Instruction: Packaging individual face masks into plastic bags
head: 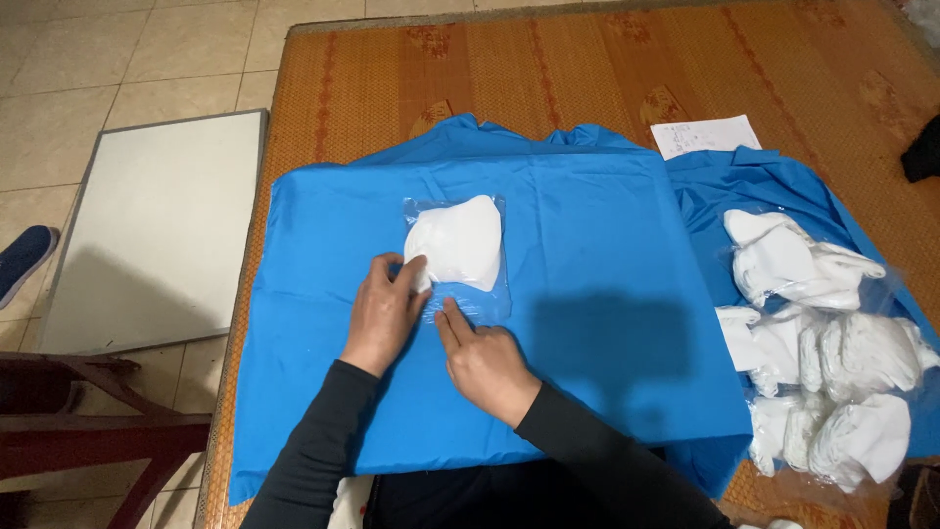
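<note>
black long sleeves nearest the lens, reaching up from the bottom edge. left hand [384,312] lying flat, fingers spread a little, fingertips pressed on the lower left corner of a clear square plastic pouch holding a white folded cloth mask [457,245]. right hand [487,367] loosely curled, forefinger stretched out and pressing the pouch's lower clear edge, just beside the left hand; neither hand closed around anything. pouch lying flat near the middle of a bright blue smooth fabric sheet [587,294], white mask filling its upper part, empty clear strip below. blue sheet spread over a woven orange-brown straw mat [548,69] with darker stripes and floral patches.

off to the right, well apart from the hands, a loose heap of white cloth masks in clear plastic wrapping [832,362], resting on a second fold of blue fabric. above that heap, a white rectangular sheet of paper [705,135] with small dark print, lying slightly tilted on the mat. to the left on pale tiled floor [78,59], a flat white rectangular board with a grey frame [157,230]. dark red-brown wooden furniture frame [88,421] at lower left. dark blue shoe [24,257] at the far left edge.
</note>
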